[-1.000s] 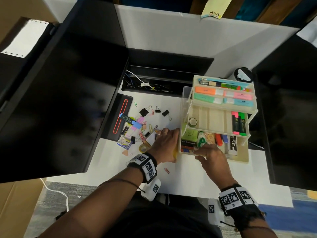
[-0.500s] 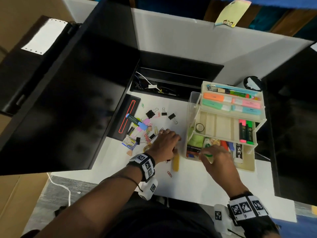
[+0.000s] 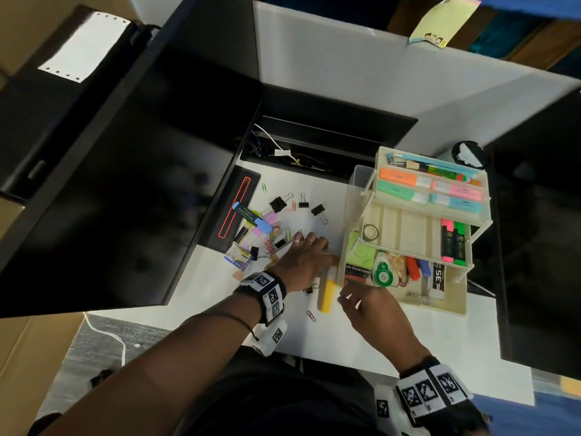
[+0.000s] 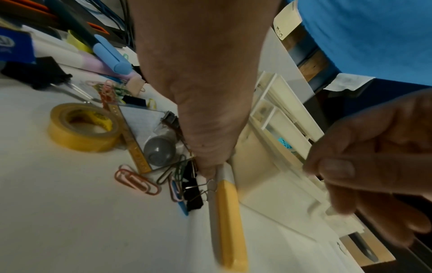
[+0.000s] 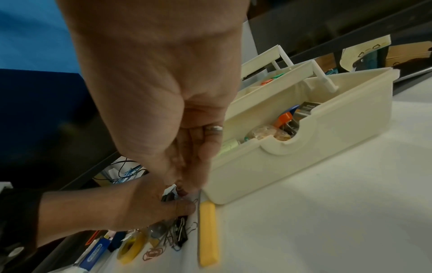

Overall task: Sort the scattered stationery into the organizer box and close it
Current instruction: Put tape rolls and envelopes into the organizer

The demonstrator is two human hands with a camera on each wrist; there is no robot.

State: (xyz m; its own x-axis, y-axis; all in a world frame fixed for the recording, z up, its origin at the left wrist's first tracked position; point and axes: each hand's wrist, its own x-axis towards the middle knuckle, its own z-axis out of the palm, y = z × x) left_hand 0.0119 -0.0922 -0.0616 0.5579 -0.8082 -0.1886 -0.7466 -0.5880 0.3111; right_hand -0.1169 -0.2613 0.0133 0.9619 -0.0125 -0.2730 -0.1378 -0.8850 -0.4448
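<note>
Left hand [image 3: 306, 261] lies flat over the clip pile, thumb touching the yellow bar [image 3: 327, 292] beside the box [image 3: 452, 309]. Right hand [image 3: 366, 302], fingers loosely curled and empty, reaches toward that bar. Sorting is midway; next, pinch the bar and drop it in a tray.

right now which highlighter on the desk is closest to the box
The yellow highlighter, lying right beside the box near corner by the left hand. The blue highlighter and the pink one lie farther left in the clutter.
</note>
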